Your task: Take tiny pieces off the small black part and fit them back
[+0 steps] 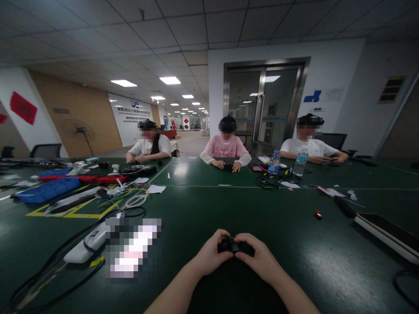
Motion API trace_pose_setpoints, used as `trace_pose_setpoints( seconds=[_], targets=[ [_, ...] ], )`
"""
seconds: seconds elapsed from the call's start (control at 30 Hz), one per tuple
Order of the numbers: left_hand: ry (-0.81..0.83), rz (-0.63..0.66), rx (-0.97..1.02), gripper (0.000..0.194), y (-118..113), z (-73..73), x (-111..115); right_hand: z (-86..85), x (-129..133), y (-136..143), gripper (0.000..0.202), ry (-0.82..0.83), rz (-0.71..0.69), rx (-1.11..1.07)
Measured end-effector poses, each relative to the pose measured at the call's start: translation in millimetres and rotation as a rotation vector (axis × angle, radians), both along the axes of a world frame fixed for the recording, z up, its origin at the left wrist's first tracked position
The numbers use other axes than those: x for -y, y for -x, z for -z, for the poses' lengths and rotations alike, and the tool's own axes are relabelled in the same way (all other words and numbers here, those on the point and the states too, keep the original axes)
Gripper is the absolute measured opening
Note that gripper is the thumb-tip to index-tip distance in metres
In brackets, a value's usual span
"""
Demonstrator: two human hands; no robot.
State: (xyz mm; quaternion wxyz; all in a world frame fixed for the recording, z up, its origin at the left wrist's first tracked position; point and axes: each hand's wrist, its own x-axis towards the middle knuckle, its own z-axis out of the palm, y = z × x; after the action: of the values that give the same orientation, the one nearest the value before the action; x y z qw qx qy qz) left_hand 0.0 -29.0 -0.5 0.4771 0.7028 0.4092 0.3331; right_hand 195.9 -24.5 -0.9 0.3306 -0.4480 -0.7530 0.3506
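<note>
Head view: small black object point(233, 247) sits between both hands; can't tell if it touches the green table point(281, 207). Left hand point(212, 253) pinches its left end, right hand point(261, 253) the right, thumbs nearside, fingertips farside. Probably light, stiff, maybe slick; ends look like the best hold. Further out: white power strip point(77, 252) left, small red item point(318, 214) right.

Steel-framed glass doors point(245, 98), white wall point(216, 93), lit ceiling panels point(170, 80).

Small black object point(233, 247), partly covered, held between hands point(212, 254).
</note>
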Motion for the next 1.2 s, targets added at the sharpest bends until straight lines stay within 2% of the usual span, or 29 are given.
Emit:
trace_pose_setpoints(
  seconds=[0.23, 0.4, 0.53, 0.73, 0.9, 1.03, 1.2],
  targets=[
    [-0.019, -0.04, -0.03, 0.044, 0, 0.8, 0, -4.4, 1, -9, 0.037, 0.075, 0.029, 0.036],
    [-0.021, -0.08, -0.113, 0.057, 1, -0.7, 2, -8.7, 2, -7, 0.038, 0.092, 0.051, 0.042],
    [-0.042, -0.095, -0.136, 0.045, -1, -0.9, 2, -10.8, 3, -7, 0.04, 0.105, 0.043, 0.035],
    [-0.036, -0.09, -0.015, 0.04, -6, 4.2, 0, -0.5, -3, -8, 0.039, 0.093, 0.044, -0.006],
    [0.044, -0.07, 0.06, 0.055, -8, 9.0, -3, 3.9, -6, -9, 0.04, 0.101, 0.041, -0.031],
    [0.051, -0.052, 0.081, 0.041, -9, 9.4, -7, 4.3, -8, -6, 0.041, 0.095, 0.053, -0.049],
    [0.093, -0.029, 0.101, 0.041, -9, 13.0, -17, 1.1, -13, -3, 0.041, 0.115, 0.024, -0.06]
  ],
)
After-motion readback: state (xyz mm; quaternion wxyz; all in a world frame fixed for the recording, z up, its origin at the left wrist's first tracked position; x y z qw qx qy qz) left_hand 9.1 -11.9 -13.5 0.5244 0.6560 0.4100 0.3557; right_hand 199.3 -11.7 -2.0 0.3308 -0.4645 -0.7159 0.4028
